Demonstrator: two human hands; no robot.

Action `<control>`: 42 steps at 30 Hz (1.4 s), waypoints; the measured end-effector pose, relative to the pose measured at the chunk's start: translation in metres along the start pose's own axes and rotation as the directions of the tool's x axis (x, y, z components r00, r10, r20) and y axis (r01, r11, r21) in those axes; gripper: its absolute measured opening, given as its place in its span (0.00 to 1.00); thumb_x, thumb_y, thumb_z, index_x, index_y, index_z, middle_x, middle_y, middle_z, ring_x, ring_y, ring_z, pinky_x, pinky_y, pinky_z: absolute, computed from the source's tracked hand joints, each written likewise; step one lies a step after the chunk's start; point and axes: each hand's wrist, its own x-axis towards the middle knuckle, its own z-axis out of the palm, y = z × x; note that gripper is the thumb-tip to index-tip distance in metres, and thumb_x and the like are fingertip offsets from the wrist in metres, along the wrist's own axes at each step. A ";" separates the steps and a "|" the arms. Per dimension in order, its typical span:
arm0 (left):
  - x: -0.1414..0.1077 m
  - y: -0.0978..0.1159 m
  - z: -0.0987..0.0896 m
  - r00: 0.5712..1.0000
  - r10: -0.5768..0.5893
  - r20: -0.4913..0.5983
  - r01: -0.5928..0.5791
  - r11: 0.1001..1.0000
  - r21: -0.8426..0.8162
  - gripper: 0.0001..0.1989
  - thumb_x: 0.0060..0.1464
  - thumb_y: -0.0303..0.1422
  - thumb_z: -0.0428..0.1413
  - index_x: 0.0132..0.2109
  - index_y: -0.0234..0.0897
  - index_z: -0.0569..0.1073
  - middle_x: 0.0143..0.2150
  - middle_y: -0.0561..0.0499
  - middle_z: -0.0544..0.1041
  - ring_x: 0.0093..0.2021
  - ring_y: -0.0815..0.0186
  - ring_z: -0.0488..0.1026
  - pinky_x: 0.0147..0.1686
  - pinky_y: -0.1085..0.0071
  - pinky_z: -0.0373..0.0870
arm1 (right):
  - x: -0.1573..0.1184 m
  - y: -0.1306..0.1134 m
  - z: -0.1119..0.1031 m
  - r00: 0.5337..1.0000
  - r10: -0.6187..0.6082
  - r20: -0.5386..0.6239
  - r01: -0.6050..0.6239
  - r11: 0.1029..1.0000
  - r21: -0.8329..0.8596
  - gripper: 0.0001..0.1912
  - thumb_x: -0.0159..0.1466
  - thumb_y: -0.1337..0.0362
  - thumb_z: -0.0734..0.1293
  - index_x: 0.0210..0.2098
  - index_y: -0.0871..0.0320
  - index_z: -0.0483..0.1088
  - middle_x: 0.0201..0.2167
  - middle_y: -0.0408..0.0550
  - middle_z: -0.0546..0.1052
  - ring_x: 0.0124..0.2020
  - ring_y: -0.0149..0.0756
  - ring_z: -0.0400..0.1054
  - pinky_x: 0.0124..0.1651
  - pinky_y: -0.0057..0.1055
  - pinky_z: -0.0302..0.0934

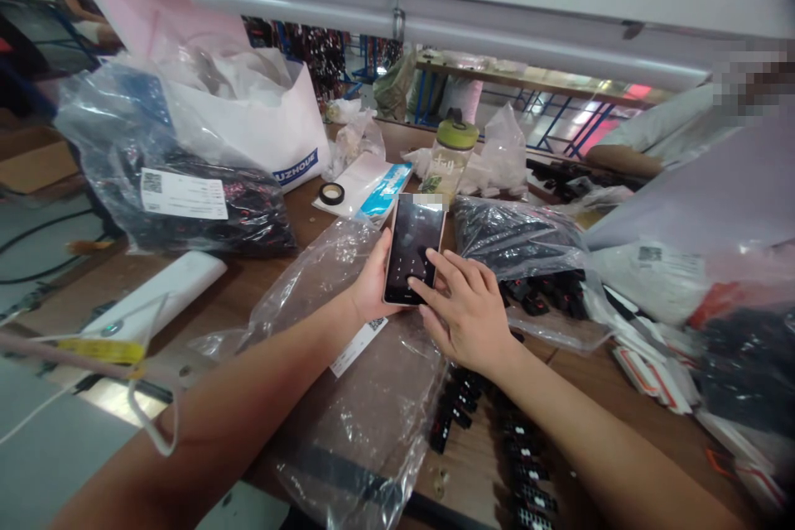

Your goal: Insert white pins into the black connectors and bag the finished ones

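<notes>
My left hand [373, 280] is closed around the left side and lower edge of a smartphone [411, 244], tilted up toward me. The phone's dark screen shows a keypad. Over its lower right part lies my right hand [469, 302], fingers spread, with fingertips at the screen and nothing gripped. Beneath both forearms a clear plastic bag [348, 414] with a white label [358, 346] is spread on the wooden table. Small black parts [463, 397] lie in rows below my right hand.
A filled plastic bag with a label [204, 199] and a white shopping bag [267, 124] stand at the left. Behind the phone are a tape roll [331, 194] and a green-lidded bottle [448, 157]. Bagged black parts [518, 236] lie right. Another person's arm [627, 157] shows far right.
</notes>
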 end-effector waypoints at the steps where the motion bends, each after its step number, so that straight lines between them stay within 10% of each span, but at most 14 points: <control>1: 0.000 0.000 0.000 1.000 -0.002 0.002 0.002 1.000 0.001 0.36 0.65 0.57 0.39 0.55 0.30 0.74 0.45 0.37 0.80 0.44 0.54 0.79 0.43 0.61 0.73 | 0.000 0.000 0.000 1.000 0.005 0.000 -0.005 1.000 -0.006 0.19 0.67 0.58 0.64 0.56 0.50 0.73 0.66 0.55 0.64 0.66 0.51 0.55 0.63 0.50 0.50; 42: -0.001 0.000 -0.004 0.993 -0.105 0.059 0.095 0.984 0.154 0.45 0.59 0.64 0.36 0.57 0.29 0.73 0.41 0.35 0.79 0.38 0.49 0.78 0.33 0.58 0.72 | -0.002 0.009 -0.005 0.976 0.174 -0.130 -0.185 0.979 -0.081 0.24 0.67 0.61 0.63 0.61 0.60 0.66 0.63 0.61 0.67 0.62 0.54 0.59 0.60 0.50 0.51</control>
